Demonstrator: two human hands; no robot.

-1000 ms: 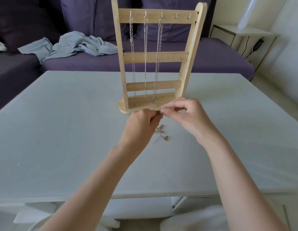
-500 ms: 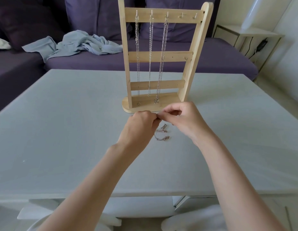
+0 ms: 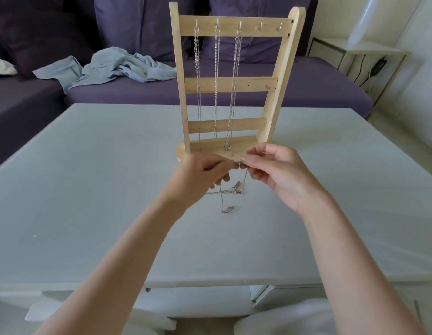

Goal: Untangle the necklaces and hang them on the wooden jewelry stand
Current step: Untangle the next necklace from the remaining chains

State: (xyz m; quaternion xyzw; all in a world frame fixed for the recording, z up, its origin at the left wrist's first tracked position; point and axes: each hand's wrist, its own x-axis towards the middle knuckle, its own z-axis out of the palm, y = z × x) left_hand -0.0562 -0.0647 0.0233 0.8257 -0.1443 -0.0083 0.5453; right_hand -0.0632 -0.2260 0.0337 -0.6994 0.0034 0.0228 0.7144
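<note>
Pale grey surface (image 3: 89,189) fills most of the view, matte and flat, with the wooden jewelry stand (image 3: 230,83) upright near its far middle. Behind it runs a purple sofa (image 3: 306,93) with a crumpled light blue cloth (image 3: 113,68) on the seat, and a white side table (image 3: 360,50) stands at the right against a light wall, a dark cable hanging beside it.

Three silver necklaces (image 3: 216,81) hang from the stand's top bar hooks, side by side and reaching down toward the base; two hooks to their right are bare.

Just in front of the base, the left hand (image 3: 198,180) and right hand (image 3: 280,175) meet fingertip to fingertip, each pinching a thin chain (image 3: 245,187) that drops below them to a small tangle (image 3: 230,192) lying on the surface. How many necklaces make up that tangle is hard to tell; the links blur together. The left hand's fingers hide where its grip meets the chain. Both forearms run off the lower edge, and pale furniture below the surface's near edge is cut off.
</note>
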